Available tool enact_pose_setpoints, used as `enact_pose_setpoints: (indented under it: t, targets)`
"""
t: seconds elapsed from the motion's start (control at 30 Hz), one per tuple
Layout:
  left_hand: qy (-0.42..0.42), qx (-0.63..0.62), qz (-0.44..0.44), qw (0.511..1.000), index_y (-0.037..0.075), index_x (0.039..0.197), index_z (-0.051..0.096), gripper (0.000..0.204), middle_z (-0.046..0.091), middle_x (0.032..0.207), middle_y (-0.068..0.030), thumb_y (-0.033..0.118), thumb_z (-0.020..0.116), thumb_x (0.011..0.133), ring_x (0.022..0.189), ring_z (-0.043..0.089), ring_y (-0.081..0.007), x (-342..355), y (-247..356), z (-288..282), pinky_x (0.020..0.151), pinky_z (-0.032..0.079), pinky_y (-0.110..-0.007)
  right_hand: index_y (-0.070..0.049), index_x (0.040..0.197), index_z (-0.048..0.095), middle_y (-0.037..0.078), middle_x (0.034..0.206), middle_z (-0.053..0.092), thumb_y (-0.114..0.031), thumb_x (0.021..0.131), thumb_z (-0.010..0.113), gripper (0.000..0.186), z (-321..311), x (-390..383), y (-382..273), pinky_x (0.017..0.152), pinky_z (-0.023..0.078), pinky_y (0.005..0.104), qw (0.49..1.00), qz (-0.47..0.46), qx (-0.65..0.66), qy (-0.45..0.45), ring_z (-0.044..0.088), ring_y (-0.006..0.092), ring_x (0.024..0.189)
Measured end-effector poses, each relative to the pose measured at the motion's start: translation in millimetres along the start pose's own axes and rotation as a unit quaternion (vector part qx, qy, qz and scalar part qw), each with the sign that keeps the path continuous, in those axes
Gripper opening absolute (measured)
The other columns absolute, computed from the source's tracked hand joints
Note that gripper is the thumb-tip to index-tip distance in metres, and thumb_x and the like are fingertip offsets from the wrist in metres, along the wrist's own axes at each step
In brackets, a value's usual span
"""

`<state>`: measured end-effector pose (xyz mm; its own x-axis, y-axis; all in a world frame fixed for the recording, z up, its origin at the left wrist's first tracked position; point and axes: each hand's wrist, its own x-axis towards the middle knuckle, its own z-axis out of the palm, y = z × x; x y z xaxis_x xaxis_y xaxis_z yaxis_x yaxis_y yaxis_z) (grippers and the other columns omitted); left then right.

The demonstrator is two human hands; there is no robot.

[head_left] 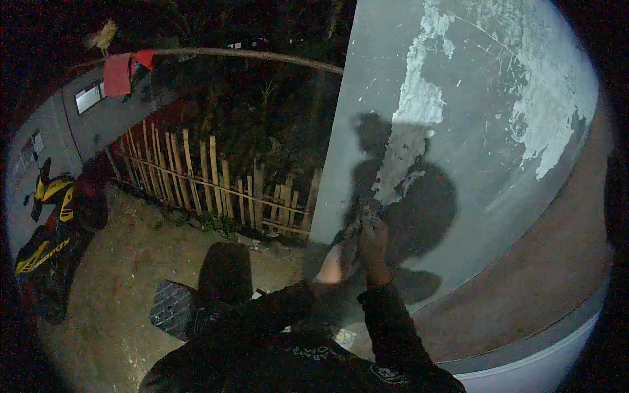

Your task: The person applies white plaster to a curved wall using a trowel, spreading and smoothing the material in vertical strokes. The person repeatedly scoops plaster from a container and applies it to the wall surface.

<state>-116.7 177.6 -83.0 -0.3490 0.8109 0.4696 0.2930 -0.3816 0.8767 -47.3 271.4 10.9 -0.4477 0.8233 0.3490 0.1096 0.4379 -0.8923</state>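
Observation:
My two hands are raised close together in front of a grey wall (485, 216), within the dark shadow falling on it. My left hand (348, 233) is dim, its fingers bent and hard to make out. Beside it, my right hand (373, 229) is closed, fingers pointing up toward the wall. Whatever sits between the hands is too dark to name. Above them runs a rough pale patch (419, 85) where the wall's surface is peeled or filled. Dark sleeves cover most of both arms, with part of the left forearm bare.
On the left stands a black and yellow motorbike (56, 229). A bamboo fence (196, 173) runs behind the dirt ground (131, 262). Red cloths (118, 74) hang from a pole (249, 54). A dark flat board (173, 308) lies near me. Another pale patch (547, 98) marks the wall's right.

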Motion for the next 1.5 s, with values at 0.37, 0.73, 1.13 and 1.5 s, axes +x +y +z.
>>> enact_pose_setpoints:
  t: [0.37, 0.73, 1.13, 1.5]
  targets:
    - [0.065, -0.173, 0.090, 0.979, 0.001, 0.136, 0.049, 0.050, 0.062, 0.122, -0.0203, 0.015, 0.066, 0.092, 0.114, 0.061, -0.0374, 129.5, 148.1, -38.9, 0.093, 0.050, -0.046, -0.002, 0.087, 0.067, 0.019, 0.089, 0.069, -0.021, 0.088, 0.068, 0.019, -28.7, 95.9, -156.9, 0.071, 0.051, 0.0465, 0.892, -0.354, -0.264, 0.097, 0.067, 0.0354, 0.086]
    - [-0.034, 0.116, 0.435, 0.892, 0.002, 0.104, 0.061, 0.025, 0.066, 0.090, -0.0159, 0.018, 0.069, 0.087, 0.080, 0.067, -0.0401, 213.0, 316.4, -109.2, 0.068, 0.054, -0.046, 0.001, 0.098, 0.071, 0.011, 0.080, 0.069, -0.024, 0.093, 0.065, 0.026, -68.6, 188.0, -302.4, 0.064, 0.051, 0.0390, 0.877, -0.423, -0.189, 0.129, 0.064, 0.0222, 0.073]
    - [0.071, 0.394, 0.446, 0.800, 0.003, 0.095, 0.067, 0.017, 0.068, 0.083, -0.0205, 0.016, 0.066, 0.086, 0.076, 0.068, -0.0408, 202.3, 291.2, -100.1, 0.067, 0.054, -0.047, 0.004, 0.093, 0.071, 0.014, 0.073, 0.067, -0.037, 0.095, 0.064, 0.041, -47.7, 154.3, -292.5, 0.069, 0.049, 0.0411, 0.883, -0.437, -0.061, 0.161, 0.061, 0.0199, 0.069]
    - [0.018, 0.017, 0.281, 0.959, 0.010, 0.079, 0.061, 0.028, 0.057, 0.064, -0.0061, 0.021, 0.047, 0.100, 0.055, 0.056, -0.0195, 209.5, 335.9, -97.0, 0.045, 0.039, -0.037, 0.005, 0.102, 0.070, 0.026, 0.098, 0.073, -0.019, 0.096, 0.057, 0.028, -53.2, 150.5, -320.6, 0.077, 0.053, 0.0434, 0.858, -0.406, -0.244, 0.196, 0.072, 0.0399, 0.090]
